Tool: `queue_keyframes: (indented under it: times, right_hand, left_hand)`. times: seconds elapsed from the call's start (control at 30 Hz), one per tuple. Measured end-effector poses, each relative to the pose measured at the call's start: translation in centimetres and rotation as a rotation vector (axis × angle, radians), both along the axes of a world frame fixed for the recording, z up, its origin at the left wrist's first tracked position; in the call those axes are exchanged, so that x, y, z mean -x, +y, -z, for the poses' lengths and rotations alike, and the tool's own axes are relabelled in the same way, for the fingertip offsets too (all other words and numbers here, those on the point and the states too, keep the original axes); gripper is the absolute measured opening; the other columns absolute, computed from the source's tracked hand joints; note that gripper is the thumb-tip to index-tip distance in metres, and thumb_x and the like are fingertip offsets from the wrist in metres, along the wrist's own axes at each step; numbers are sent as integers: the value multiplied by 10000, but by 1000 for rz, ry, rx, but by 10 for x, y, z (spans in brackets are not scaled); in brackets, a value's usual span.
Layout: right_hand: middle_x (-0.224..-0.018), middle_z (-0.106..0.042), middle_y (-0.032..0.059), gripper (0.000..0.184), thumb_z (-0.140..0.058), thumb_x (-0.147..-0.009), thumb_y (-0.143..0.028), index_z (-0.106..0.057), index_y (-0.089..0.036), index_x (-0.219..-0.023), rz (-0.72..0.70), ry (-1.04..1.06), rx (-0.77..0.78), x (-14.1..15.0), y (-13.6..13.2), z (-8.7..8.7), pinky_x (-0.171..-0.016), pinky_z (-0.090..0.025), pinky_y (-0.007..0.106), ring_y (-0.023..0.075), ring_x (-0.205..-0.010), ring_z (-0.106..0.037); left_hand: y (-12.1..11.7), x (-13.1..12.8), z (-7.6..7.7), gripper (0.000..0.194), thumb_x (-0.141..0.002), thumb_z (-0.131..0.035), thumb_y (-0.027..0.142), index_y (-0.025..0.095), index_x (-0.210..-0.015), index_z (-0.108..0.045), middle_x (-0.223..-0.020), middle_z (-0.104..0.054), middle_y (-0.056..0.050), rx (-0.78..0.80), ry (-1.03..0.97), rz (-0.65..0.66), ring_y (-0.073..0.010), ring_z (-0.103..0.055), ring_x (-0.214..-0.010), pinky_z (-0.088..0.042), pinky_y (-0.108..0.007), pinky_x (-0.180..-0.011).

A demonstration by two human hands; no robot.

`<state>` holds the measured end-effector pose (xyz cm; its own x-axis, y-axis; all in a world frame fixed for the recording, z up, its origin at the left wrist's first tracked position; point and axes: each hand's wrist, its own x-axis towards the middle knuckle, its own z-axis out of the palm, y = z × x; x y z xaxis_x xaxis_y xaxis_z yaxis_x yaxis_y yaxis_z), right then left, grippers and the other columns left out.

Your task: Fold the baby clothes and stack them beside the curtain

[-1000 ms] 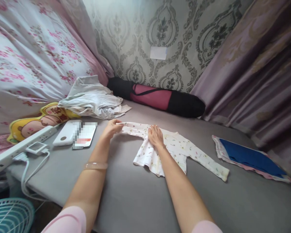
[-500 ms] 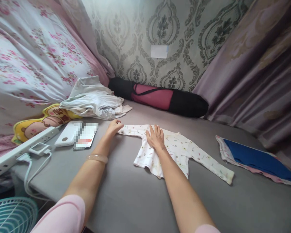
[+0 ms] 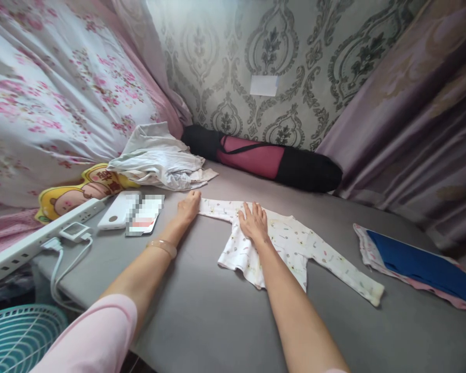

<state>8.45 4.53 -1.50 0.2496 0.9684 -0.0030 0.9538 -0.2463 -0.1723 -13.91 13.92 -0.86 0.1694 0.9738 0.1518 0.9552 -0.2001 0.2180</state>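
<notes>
A small white long-sleeved shirt [image 3: 287, 238] with a scattered print lies spread on the grey bed surface [image 3: 202, 311]. My left hand [image 3: 189, 207] is closed on the cuff of its left-lying sleeve, which stretches out straight. Flat on the upper chest of the shirt rests my right hand [image 3: 254, 223], fingers spread and pointing away from me. The other sleeve slants down to the right, untouched. Below my right wrist the hem is rumpled, and my forearm covers part of it.
Crumpled pale clothes [image 3: 159, 158] lie at the back left, by a yellow cushion [image 3: 68, 199]. Nearer are a white power bank [image 3: 116, 212], a phone [image 3: 145, 215] and a power strip [image 3: 34, 248]. A black and red long bag [image 3: 252, 155] lines the wall. Folded clothes [image 3: 419, 267] lie right.
My left hand has turned and its fingers have closed more tightly at the sleeve cuff. My right hand stays flat on the shirt. The whole view has shifted slightly.
</notes>
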Motion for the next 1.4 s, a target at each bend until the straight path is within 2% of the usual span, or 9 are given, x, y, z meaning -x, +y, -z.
queue_keyframes:
  times: [0.13,0.2,0.3,0.4,0.53,0.67,0.93,1.07,1.4]
  right_hand:
    - [-1620,-217,86,589,-216,-1003,-512,-302,-271,-1533,-2,12,-17,0,1,2,-1175,-41,400,250,-1491,-130]
    - [-1617,-226,92,586,-229,-1002,-511,-316,-268,-1528,-3,20,-35,0,1,3,-1176,-48,402,255,-1490,-138]
    - [-1615,-230,95,580,-240,-1002,-504,-326,-266,-1524,-2,24,-40,0,0,2,-1176,-53,401,256,-1489,-143]
    - [-1620,-219,85,561,-236,-1009,-469,-309,-276,-1530,-3,20,-20,-1,-1,0,-1177,-52,398,246,-1493,-131]
    - [-1622,-216,80,532,-248,-1009,-364,-305,-285,-1532,-14,-5,-5,-1,-1,-2,-1177,-67,386,233,-1494,-139]
    - [-1621,-219,84,541,-259,-1005,-398,-305,-281,-1532,-3,-5,-1,-1,0,-1,-1178,-72,404,240,-1491,-146]
    - [-1620,-220,85,552,-230,-1010,-424,-295,-271,-1536,-2,12,-5,-1,2,1,-1181,-64,415,239,-1494,-138]
    - [-1620,-218,89,555,-229,-1009,-425,-295,-267,-1537,0,19,-2,-1,2,1,-1181,-66,419,244,-1495,-133]
    - [-1626,-198,84,558,-236,-1006,-423,-293,-259,-1537,-7,42,11,-2,4,2,-1188,-52,420,239,-1499,-112]
  left_hand:
    - [-2,-10,-11,400,-914,-274,72,92,-1176,-575,-1183,-567,-232,-68,110,-81,-322,-594,-1070,-471,-425,-856]
    - [-5,-22,-18,406,-900,-272,56,48,-1153,-589,-1167,-568,-274,-127,84,-53,-367,-539,-1150,-433,-487,-920]
    - [-14,-51,-19,383,-922,-324,124,54,-1199,-580,-1186,-596,-259,-84,-12,237,-349,-537,-1178,-407,-482,-981]
    - [-28,-87,-7,436,-967,-348,238,120,-1365,-480,-1338,-572,-180,-10,-69,491,-274,-477,-1303,-357,-412,-1082]
    - [-41,-112,10,518,-1012,-238,350,96,-1424,-424,-1514,-405,-187,95,-18,561,-311,-322,-1429,-255,-487,-1151]
    - [-41,-97,11,564,-1017,-221,407,93,-1447,-407,-1548,-347,-192,120,32,508,-313,-269,-1455,-224,-486,-1168]
    - [-27,-40,12,599,-1007,-230,460,122,-1481,-369,-1565,-317,-181,88,96,297,-306,-252,-1465,-187,-491,-1176]
    - [-18,-17,13,643,-998,-227,484,86,-1485,-358,-1568,-299,-198,105,115,202,-314,-226,-1472,-139,-507,-1185]
    - [-20,-11,17,601,-992,-253,457,110,-1462,-395,-1555,-334,-194,32,30,125,-301,-241,-1468,-176,-520,-1173]
